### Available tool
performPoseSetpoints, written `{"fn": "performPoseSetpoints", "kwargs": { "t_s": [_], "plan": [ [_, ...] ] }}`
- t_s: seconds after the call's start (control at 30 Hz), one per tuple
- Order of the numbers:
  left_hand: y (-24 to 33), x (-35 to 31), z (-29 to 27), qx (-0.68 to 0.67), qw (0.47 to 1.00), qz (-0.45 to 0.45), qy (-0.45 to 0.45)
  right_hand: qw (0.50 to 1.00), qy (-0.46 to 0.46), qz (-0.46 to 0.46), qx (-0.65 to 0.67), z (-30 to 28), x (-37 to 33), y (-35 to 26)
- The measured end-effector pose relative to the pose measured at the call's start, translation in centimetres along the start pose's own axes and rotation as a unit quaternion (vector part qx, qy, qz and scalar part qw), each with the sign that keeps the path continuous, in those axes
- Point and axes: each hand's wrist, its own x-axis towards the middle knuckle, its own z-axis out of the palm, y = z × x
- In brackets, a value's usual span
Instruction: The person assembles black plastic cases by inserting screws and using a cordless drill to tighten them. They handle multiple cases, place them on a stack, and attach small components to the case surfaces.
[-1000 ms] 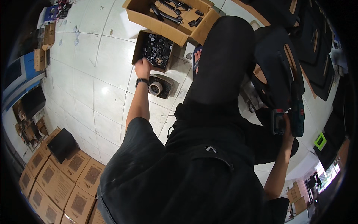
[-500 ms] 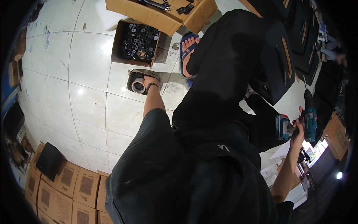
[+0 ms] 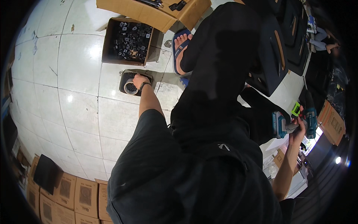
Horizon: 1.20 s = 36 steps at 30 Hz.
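Observation:
My left hand (image 3: pixel 139 80) reaches down into a small shallow box (image 3: pixel 123 89) on the floor, its fingers bunched beside a pale ring (image 3: pixel 131 87) that looks like a tape-roll core. Small dark pieces, perhaps screws, fill the ring and lie around it. The fingertips are hidden, so what they pinch cannot be made out. Out to the right, my right hand (image 3: pixel 298 130) is closed round the grip of a teal cordless drill (image 3: pixel 310 117), with its battery (image 3: pixel 278 124) toward my leg. A bright green object (image 3: pixel 296 109) shows just beyond that hand.
An open carton (image 3: pixel 105 46) of black plastic parts stands past the small box. Beyond it is a larger cardboard box (image 3: pixel 156 18). Black panels with tan strips (image 3: pixel 274 56) lie right of my leg. Stacked cartons (image 3: pixel 67 190) fill the lower left; another person's legs (image 3: pixel 320 36) show far right.
The whole view has shifted, moving the floor things left and up slightly. My left hand stays at the small box. The green object now shows by the drill, which is still held.

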Motion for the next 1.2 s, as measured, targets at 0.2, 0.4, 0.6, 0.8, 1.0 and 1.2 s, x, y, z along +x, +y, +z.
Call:
{"fn": "performPoseSetpoints", "kwargs": {
  "t_s": [0.2,0.4,0.6,0.8,1.0,1.2],
  "plan": [
    [-0.4,0.5,0.3,0.072,0.995,0.064,-0.040,1.000,-0.021,0.000,0.001,1.7,-0.7,0.4],
    [0.8,-1.1,-1.4,0.045,0.997,0.056,0.004,1.000,-0.015,0.009,0.004,1.6,-1.8,1.2],
    [1.2,0.1,0.3,-0.009,0.998,-0.063,0.022,0.999,-0.007,0.005,0.033,0.5,-1.6,1.8],
    [1.1,0.6,0.1,-0.034,0.996,-0.083,0.008,0.998,-0.009,0.024,0.058,1.0,-2.2,2.0],
    [1.9,0.5,-0.1,0.002,0.997,-0.082,-0.009,0.995,0.004,0.034,0.093,0.9,-2.3,2.7],
    [2.7,-0.3,-1.9,-0.011,0.996,-0.081,-0.023,0.995,-0.014,0.043,0.090,1.5,-2.0,2.5]
  ]
}}
